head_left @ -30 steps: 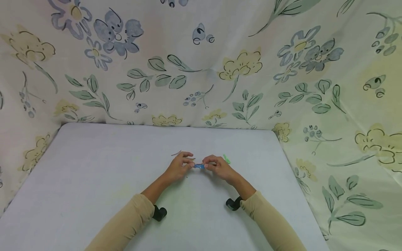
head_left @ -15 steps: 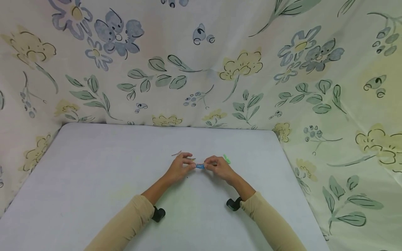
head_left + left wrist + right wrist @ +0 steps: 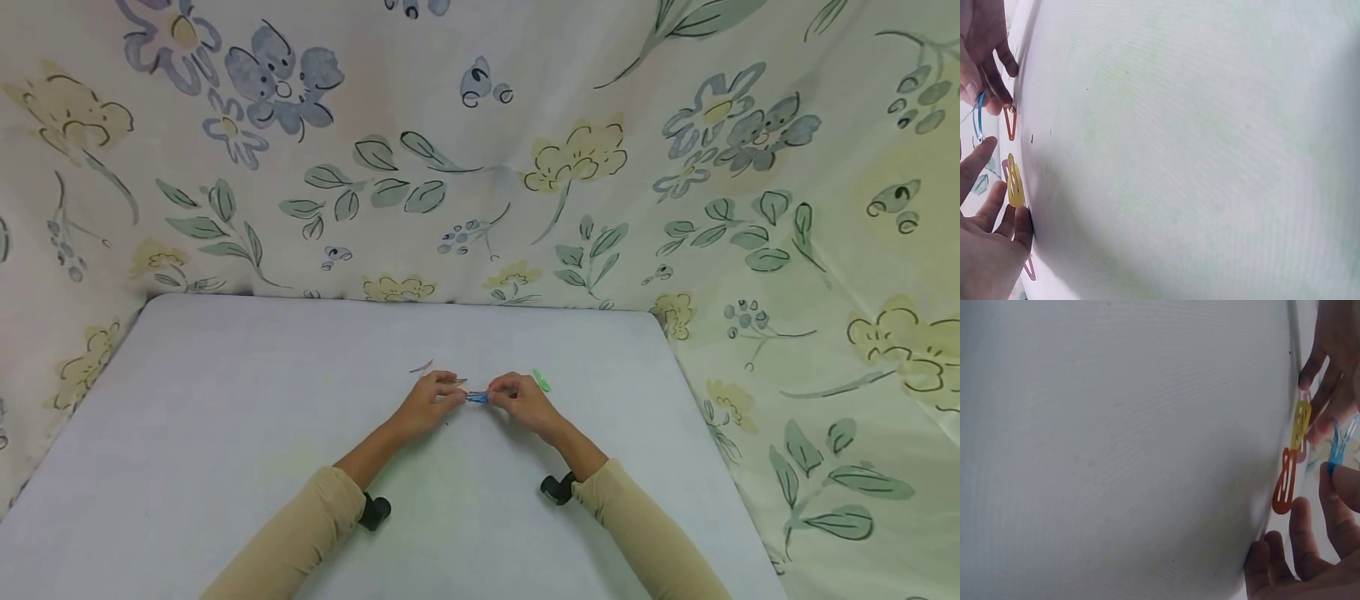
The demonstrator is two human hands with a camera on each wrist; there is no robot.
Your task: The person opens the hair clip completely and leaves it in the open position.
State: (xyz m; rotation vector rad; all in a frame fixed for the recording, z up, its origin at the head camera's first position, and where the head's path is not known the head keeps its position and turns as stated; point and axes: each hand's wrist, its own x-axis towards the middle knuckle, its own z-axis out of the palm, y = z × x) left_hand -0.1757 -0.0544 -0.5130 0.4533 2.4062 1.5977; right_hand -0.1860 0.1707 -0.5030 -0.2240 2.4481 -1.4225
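A blue snap hair clip [image 3: 477,397] is held between the two hands, just above the table. My right hand [image 3: 525,406] pinches one end of it between thumb and index finger. My left hand [image 3: 427,404] has its thumb and index fingertips at the other end; in the left wrist view the index fingertip meets the clip's tip. The right wrist view shows the blue clip's two prongs spread apart. Beyond the hands lie an orange clip [image 3: 1284,484], a yellow clip [image 3: 1300,422] and pink clips [image 3: 1030,269], partly hidden by fingers.
A light green clip [image 3: 542,381] lies just beyond the right hand. A thin pinkish clip [image 3: 422,367] lies beyond the left. The white table [image 3: 262,400] reaches back to a floral curtain [image 3: 487,233]. Black wrist cameras [image 3: 375,512] sit at both cuffs.
The blue clip's parts now stand apart, where it looked flatter before. The left hand has lowered slightly, its upper fingers dropping nearer the thumb. The right hand has hardly moved.
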